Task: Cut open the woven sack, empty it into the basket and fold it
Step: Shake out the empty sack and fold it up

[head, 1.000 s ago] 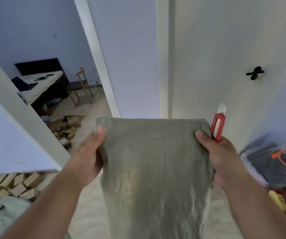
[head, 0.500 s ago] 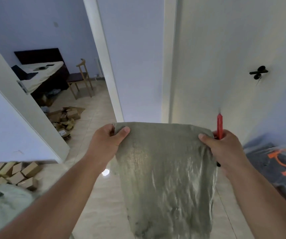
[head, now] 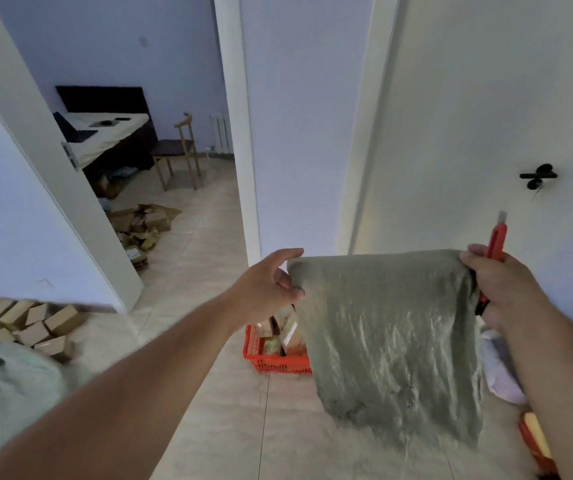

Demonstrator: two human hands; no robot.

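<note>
A: R hand first. What do we log?

B: Our right hand point(head: 506, 289) is raised at chest height on the R side, fingers curled round the top R corner of the woven sack point(head: 392, 334), thumb on the near face. Same hand also holds a red box cutter point(head: 495, 244), handle sticking up above the knuckles, a bit of blade showing at the tip.

A: And L?

B: Our left hand point(head: 271, 282) is at the sack's top L corner. Thumb reaches over the top edge, fingertips sit against the L edge of the cloth. Fingers only loosely bent; whether they actually pinch the fabric or just touch it, we can't tell.

A: Sack posn rel. to hands?

B: Strung between both hands at its top edge, which looks like a fold; the rest hangs down flat and limp below them, lower edge frayed, off the floor. Grey-green, shiny weave.

A: Basket?

B: Red basket point(head: 261, 355) on the tiled floor, below and behind the sack's L half, partly hidden by it. Brown parcels show inside.

A: Surroundings, brief.

B: Cardboard boxes point(head: 25, 323) stacked at lower L by the wall, a pale green bag point(head: 4, 389) in front of them. Open doorway at L w/ a bed point(head: 112, 133) and wooden chair point(head: 177, 154). Closed white door point(head: 468, 133) at R, black handle point(head: 537, 176).
</note>
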